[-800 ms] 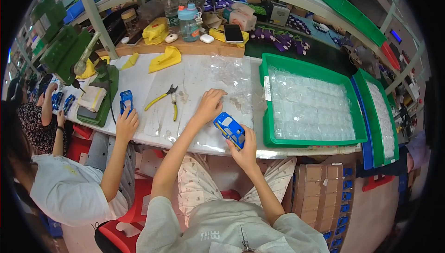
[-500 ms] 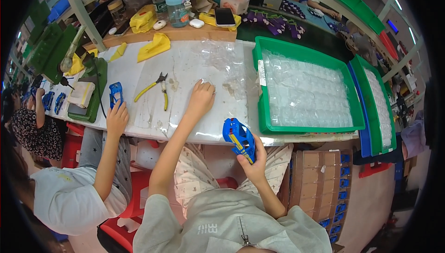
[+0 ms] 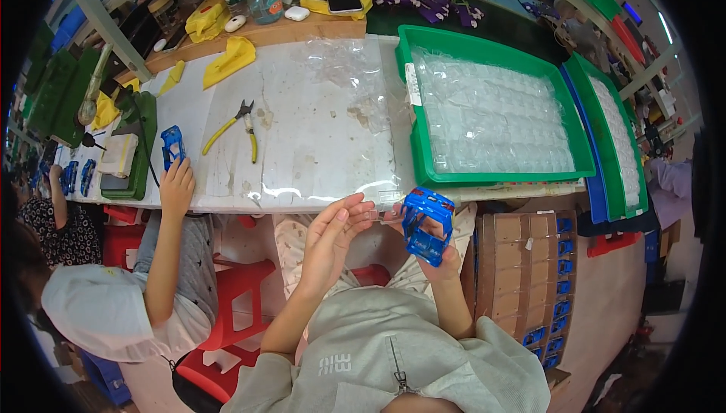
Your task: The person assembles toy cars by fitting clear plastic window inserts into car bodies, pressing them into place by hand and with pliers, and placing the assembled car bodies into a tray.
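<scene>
My right hand (image 3: 446, 268) holds a blue toy car body (image 3: 429, 203) above my lap, just off the table's front edge. The shell is turned so that its window openings show. Beside it my left hand (image 3: 330, 237) pinches a small clear plastic piece (image 3: 387, 215) between thumb and fingers. That piece reaches toward the fingertips of my right hand; whether it touches the car cannot be made out. Yellow-handled nippers (image 3: 251, 131) lie on the white tabletop (image 3: 318, 141).
A green tray (image 3: 417, 148) of clear plastic parts stands at the right, with another green tray (image 3: 635, 205) beyond. A co-worker's hand (image 3: 178, 182) touches a blue car body (image 3: 172, 144) at left. Below right is a brown compartment tray (image 3: 518, 277) holding blue car bodies.
My left hand has come off the tabletop toward my right hand, now with a clear piece in its fingers. My right hand has turned the car body and moved it slightly right.
</scene>
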Tool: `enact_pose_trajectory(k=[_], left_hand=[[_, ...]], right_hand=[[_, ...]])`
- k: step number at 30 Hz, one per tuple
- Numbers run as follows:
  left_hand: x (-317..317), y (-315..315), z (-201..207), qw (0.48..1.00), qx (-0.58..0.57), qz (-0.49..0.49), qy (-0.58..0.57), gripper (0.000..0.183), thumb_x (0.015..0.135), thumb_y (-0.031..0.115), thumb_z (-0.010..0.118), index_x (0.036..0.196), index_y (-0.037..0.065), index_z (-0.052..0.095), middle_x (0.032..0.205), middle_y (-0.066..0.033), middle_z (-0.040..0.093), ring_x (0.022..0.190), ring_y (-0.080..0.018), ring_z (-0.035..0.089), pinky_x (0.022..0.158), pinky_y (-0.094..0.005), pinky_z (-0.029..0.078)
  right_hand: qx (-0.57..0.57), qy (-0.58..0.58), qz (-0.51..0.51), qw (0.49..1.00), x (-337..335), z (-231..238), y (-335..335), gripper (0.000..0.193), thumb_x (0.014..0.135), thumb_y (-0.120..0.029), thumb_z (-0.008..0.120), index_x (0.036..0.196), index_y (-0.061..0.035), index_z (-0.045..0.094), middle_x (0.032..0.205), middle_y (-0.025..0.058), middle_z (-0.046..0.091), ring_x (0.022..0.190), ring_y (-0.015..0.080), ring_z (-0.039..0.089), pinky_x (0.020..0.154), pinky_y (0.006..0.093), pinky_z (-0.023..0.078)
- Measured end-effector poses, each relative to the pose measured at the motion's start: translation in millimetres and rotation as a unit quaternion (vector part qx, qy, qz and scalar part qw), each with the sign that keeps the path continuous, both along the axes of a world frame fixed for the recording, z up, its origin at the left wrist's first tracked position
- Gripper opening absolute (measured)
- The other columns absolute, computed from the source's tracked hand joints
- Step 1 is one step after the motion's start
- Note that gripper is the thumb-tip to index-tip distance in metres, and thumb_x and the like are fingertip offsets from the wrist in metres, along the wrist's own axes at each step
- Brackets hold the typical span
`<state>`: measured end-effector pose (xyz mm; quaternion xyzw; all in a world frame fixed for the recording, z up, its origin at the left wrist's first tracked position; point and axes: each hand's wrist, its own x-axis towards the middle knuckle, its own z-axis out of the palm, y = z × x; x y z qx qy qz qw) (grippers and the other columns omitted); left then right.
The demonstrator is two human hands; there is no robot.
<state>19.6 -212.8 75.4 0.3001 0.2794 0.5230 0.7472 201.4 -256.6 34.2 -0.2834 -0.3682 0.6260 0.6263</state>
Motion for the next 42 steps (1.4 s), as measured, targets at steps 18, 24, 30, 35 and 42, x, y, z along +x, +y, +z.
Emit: enact_pose_trajectory(k=[18,24,30,35,42], left_hand=[[-13.3,26.1,33.3,0.802,0.436,-0.188,0.362,0.026,0.074,0.003,0.064,0.1,0.002,0.061,0.089,-0.0106,0.06,0.083,-0.0241,0.057,0.077,-0.0332,0.044],[-9.4,14.4,21.7,0.724,0.458,-0.053,0.513,0.023,0.071,0.001,0.063,0.094,0.002,0.063,0.081,-0.0086,0.056,0.08,-0.026,0.054,0.07,-0.0336,0.043],[-12.6,20.7,-11.7,0.617,0.526,0.125,0.572,0.02,0.068,-0.003,0.059,0.087,0.001,0.059,0.08,-0.0105,0.053,0.081,-0.0276,0.053,0.072,-0.0381,0.042],[-12.4,-8.3,-71.5,0.637,0.522,-0.08,0.561,0.015,0.068,0.0,0.058,0.083,0.001,0.056,0.086,-0.0102,0.056,0.088,-0.0285,0.055,0.077,-0.0383,0.045],[-18.0,-28.3,-31.6,0.645,0.568,-0.004,0.512,0.018,0.065,0.001,0.06,0.082,0.002,0.058,0.09,-0.0081,0.059,0.093,-0.0249,0.057,0.076,-0.0347,0.049]], right_hand=[[0.111,-0.127,0.181,0.969,17.6,11.1,3.3,0.072,0.057,-0.033,0.075,0.114,0.0058,0.055,0.118,0.0199,0.053,0.113,0.029,0.049,0.097,0.0364,0.036],[0.115,-0.142,0.098,0.978,4.7,13.6,-4.7,0.07,0.061,-0.038,0.073,0.113,0.0053,0.056,0.129,0.0212,0.041,0.121,0.0304,0.041,0.101,0.0391,0.031],[-0.022,-0.008,0.01,1.0,22.3,-6.3,-20.2,0.078,0.077,-0.048,0.061,0.129,0.0034,0.035,0.126,0.0168,0.046,0.106,0.0226,0.052,0.087,0.0343,0.046],[-0.081,0.052,0.003,0.995,11.8,3.4,-15.4,0.076,0.083,-0.054,0.048,0.129,0.0039,0.035,0.112,0.0189,0.051,0.086,0.0241,0.055,0.071,0.0341,0.046],[-0.064,0.003,-0.045,0.997,1.3,24.7,-6.8,0.072,0.08,-0.04,0.059,0.131,0.0025,0.032,0.117,0.019,0.049,0.097,0.0294,0.055,0.084,0.0405,0.046]])
